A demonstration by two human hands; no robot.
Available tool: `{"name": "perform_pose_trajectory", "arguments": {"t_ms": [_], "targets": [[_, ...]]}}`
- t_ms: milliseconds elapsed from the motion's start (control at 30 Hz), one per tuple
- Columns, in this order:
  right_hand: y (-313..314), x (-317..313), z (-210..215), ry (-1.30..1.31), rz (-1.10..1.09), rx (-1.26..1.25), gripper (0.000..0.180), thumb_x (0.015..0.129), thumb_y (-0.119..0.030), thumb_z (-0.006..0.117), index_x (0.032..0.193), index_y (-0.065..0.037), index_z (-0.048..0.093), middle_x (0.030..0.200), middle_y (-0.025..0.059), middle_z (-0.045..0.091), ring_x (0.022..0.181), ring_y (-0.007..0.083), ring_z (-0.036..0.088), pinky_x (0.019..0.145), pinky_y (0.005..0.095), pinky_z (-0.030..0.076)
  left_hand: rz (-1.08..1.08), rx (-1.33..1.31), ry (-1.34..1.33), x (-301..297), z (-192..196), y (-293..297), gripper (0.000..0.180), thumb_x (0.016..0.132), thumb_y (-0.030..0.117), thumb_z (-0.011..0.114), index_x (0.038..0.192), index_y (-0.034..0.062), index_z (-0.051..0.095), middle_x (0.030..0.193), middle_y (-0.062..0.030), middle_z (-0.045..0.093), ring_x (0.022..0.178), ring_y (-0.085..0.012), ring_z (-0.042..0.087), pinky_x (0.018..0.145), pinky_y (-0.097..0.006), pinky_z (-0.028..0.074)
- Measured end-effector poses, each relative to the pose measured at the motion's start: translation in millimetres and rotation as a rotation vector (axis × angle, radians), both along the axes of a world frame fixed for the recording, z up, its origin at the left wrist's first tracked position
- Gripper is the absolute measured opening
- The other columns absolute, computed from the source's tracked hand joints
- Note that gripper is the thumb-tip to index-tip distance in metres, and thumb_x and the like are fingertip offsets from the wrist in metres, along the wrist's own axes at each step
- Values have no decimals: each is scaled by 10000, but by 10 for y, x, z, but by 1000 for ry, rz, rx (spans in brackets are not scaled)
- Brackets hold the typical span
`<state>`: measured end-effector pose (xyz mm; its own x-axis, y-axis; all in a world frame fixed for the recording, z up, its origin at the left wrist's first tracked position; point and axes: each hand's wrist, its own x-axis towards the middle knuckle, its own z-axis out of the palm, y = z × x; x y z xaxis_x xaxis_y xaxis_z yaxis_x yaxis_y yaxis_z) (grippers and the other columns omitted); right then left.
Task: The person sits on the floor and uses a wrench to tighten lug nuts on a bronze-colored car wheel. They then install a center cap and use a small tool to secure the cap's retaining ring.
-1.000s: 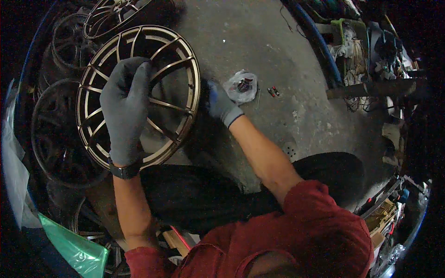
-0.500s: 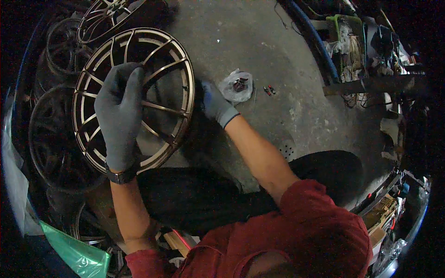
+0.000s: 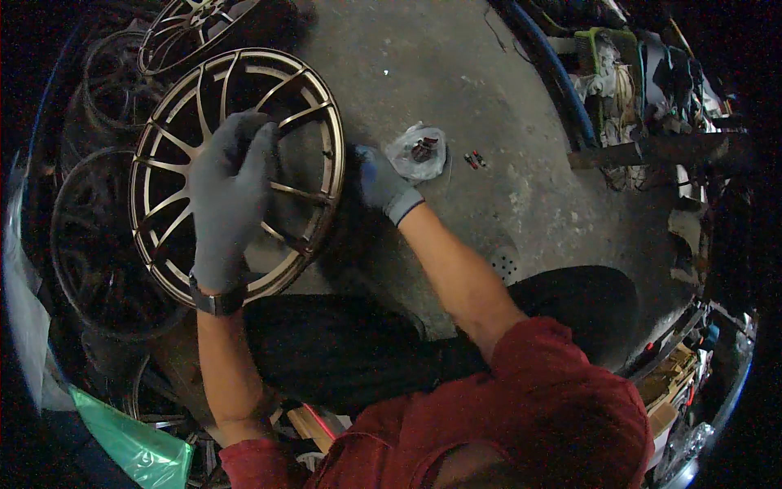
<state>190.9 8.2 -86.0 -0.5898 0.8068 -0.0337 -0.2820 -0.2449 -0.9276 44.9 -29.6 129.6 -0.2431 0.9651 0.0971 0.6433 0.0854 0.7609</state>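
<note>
A bronze multi-spoke car wheel rim (image 3: pixel 336 175) stands tilted in front of me, its face toward me. My left hand (image 3: pixel 230 191), in a grey glove with a dark watch at the wrist, is over the hub. Its fingers are curled together near the wheel's centre, and whatever they hold, if anything, is hidden. My right hand (image 3: pixel 387 186), in a grey glove with blue on it, is beside the wheel's right edge. Its fingertips run into the dark there, so I cannot see whether they grip the wheel.
Another bronze wheel (image 3: pixel 195 28) lies beyond, and dark wheels (image 3: pixel 114 244) stand at the left. On the concrete floor are a clear plastic bag (image 3: pixel 417 155) with dark red pieces and some small red-and-black items (image 3: pixel 475 160). A green basket (image 3: pixel 603 45) stands at the far right.
My left hand has shifted to the right across the wheel's centre, with its fingers still curled. The wheel has moved slightly to the right. My right hand is nearly unchanged.
</note>
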Motion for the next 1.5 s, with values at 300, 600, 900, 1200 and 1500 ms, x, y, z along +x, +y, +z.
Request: {"name": "perform_pose_trajectory", "arguments": {"t_ms": [300, 600, 900, 1200, 1500], "targets": [[129, -239, -528, 574, 76, -775, 325, 1049, -152, 446, 1234, 6, 662, 1183, 140, 733, 1053, 246, 708, 965, 404, 573, -355, -78, 455, -204, -781, 253, 250, 874, 163, 680, 1069, 12, 718, 1018, -194, 721, 969, -401, 685, 867, -468, 548], [181, -133, -531, -367, -16, 574, 502, 892, -111, 698, 1359, 23, 568, 1346, 234, 643, 1251, 351, 605, 1084, 425, 467, -380, -236, 693, -115, -1086, 367, 235, 907, 198, 617, 1081, 79, 719, 1017, -188, 719, 987, -390, 699, 837, -499, 567], [119, -215, -460, 85, 9, 4, 382, 1080, -113, 408, 1401, 3, 580, 1369, 126, 651, 1207, 246, 634, 1102, 376, 489, -371, -462, 752, -45, -960, 415, 220, 915, 177, 599, 1041, 77, 748, 994, -200, 750, 961, -372, 735, 795, -492, 595], [59, -120, -14, -189, 127, 57, 426, 1059, -68, 456, 1477, -20, 519, 1471, 134, 581, 1327, 255, 561, 1147, 369, 448, -314, -367, 714, -105, -1093, 350, 225, 912, 164, 584, 1022, 57, 748, 977, -205, 749, 940, -384, 733, 790, -496, 593], [117, -93, -599, -206, 149, 255, 358, 1037, -109, 536, 1373, 0, 597, 1327, 155, 669, 1167, 247, 643, 1028, 345, 507, -298, -297, 699, -127, -1190, 333, 207, 911, 158, 585, 948, 55, 761, 947, -214, 739, 900, -392, 734, 770, -495, 594]]}}
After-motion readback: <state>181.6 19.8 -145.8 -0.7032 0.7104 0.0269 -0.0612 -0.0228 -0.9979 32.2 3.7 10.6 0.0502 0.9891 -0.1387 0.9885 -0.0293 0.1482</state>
